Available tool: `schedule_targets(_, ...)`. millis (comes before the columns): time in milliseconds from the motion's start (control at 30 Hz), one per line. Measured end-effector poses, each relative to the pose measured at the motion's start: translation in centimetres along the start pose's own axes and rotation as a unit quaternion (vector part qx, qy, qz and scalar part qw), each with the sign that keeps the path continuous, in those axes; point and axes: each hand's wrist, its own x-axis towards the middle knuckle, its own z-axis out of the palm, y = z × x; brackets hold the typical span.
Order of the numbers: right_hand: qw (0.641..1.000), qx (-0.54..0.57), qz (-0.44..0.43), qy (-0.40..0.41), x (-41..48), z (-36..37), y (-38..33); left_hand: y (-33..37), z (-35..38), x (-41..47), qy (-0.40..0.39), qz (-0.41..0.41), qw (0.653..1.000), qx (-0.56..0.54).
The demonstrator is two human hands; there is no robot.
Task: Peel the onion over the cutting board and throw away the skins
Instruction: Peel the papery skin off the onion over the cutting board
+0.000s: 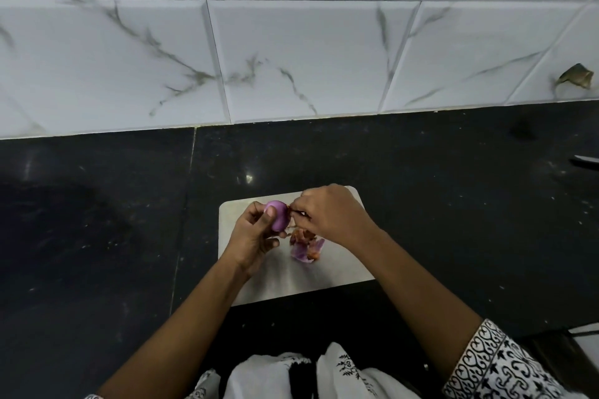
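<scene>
Left grip [256,236] clasps the onion [279,216] above the cutting board [337,272]; right grip [327,214] pinches its skin [296,211].

The person has bare forearms and wears a loose white garment [343,376] printed with small black motifs, its right sleeve [499,366] ending in a wide cuff of dense black scrollwork on white.
</scene>
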Motion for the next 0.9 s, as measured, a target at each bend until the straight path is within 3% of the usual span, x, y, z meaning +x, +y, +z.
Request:
schedule_targets(100,0.998,-0.044,-0.011,-0.036,0.5,-0.1,-0.7,0.4,0.1,-0.1,0.005,0.003,1.000,0.021)
schedule_targets(200,0.999,-0.050,0.002,-0.014,0.6,0.3,-1.3,0.7,0.2,-0.1,0.015,-0.002,0.999,0.038)
schedule_targets(500,0.989,0.097,0.062,0.088,0.1,2.1,-1.2,1.1,0.5,-0.6,0.025,-0.014,0.997,0.077)
schedule_targets(667,0.975,0.148,0.139,0.085,0.2,2.5,-1.2,1.1,0.5,-0.9,0.028,-0.002,0.994,0.108)
schedule_targets(767,0.945,0.250,0.201,0.063,0.1,2.3,-0.7,1.0,0.3,-1.1,0.025,-0.002,0.994,0.104)
schedule_targets(900,0.861,0.437,0.258,0.009,-0.1,1.8,0.4,1.1,0.2,-1.3,0.013,-0.016,0.998,0.059)
